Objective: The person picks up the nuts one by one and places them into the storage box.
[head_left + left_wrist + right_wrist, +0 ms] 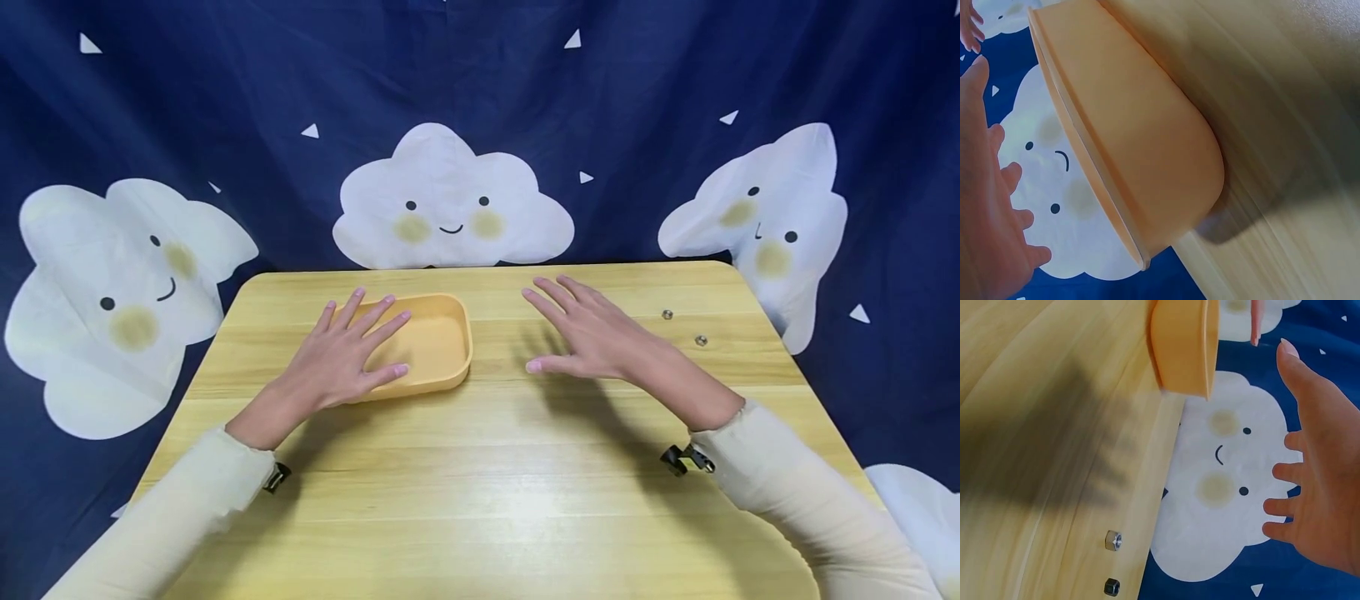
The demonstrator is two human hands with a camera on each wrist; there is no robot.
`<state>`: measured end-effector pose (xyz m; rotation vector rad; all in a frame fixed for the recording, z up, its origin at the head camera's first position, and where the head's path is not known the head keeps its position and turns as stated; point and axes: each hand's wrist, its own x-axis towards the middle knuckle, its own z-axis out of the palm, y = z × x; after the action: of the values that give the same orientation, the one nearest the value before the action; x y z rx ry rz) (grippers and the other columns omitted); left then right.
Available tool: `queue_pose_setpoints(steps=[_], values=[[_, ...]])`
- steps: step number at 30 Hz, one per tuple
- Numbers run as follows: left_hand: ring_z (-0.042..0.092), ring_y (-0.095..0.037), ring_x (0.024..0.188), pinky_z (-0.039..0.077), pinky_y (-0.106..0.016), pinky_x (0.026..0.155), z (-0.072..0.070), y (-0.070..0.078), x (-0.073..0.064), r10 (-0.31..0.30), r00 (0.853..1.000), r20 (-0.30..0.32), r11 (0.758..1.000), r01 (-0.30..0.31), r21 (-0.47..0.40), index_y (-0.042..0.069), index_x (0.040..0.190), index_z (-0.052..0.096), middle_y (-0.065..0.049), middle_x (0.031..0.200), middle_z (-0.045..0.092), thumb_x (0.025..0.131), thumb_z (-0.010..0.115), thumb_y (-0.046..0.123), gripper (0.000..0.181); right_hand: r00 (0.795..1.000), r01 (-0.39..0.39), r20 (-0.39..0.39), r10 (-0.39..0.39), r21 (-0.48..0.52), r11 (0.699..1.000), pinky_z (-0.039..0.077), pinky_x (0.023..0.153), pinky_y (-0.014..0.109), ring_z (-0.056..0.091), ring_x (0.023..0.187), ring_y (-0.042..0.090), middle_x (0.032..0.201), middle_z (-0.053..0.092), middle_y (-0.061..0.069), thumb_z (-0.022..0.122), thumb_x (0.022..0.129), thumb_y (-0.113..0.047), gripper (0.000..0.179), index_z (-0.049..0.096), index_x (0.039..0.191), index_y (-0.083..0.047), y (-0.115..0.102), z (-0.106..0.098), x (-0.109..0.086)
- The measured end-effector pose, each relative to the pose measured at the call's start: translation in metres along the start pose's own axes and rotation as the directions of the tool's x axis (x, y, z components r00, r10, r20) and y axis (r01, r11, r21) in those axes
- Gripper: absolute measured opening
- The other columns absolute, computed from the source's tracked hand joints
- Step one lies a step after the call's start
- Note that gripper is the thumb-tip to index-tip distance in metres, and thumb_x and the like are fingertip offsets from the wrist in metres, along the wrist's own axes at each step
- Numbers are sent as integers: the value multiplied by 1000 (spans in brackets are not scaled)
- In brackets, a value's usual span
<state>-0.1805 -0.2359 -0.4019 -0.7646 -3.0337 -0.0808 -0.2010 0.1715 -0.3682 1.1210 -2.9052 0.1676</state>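
A shallow yellow-orange tray [438,346] with rounded corners sits on the wooden table, left of its middle. Over its left part my left hand [337,354] hovers with spread fingers and covers that end in the head view. In the left wrist view the tray's outer wall [1129,125] shows apart from the palm. My right hand [596,329] is held above the table to the right of the tray, fingers extended, nothing in it. Two small metal nuts, a farther nut [667,314] and a nearer nut [701,340], lie on the table to the right of that hand.
The light wooden table [480,475] has rounded back corners. Behind it hangs a dark blue cloth [480,67] printed with smiling white clouds and small triangles. Small black devices, such as the right wrist device [686,460], are strapped at both sleeve cuffs.
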Motion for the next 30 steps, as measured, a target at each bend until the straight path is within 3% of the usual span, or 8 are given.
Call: queue_pose_setpoints(steps=[30], values=[[-1, -41, 163, 5, -71, 125, 4, -12, -5, -79, 997, 3, 997, 79, 15, 41, 163, 25, -2, 175, 20, 93, 43, 79, 82, 1000, 17, 15, -17, -19, 1000, 26, 124, 62, 28, 156, 44, 171, 26, 15, 52, 89, -80, 104, 26, 164, -13, -9, 15, 26]])
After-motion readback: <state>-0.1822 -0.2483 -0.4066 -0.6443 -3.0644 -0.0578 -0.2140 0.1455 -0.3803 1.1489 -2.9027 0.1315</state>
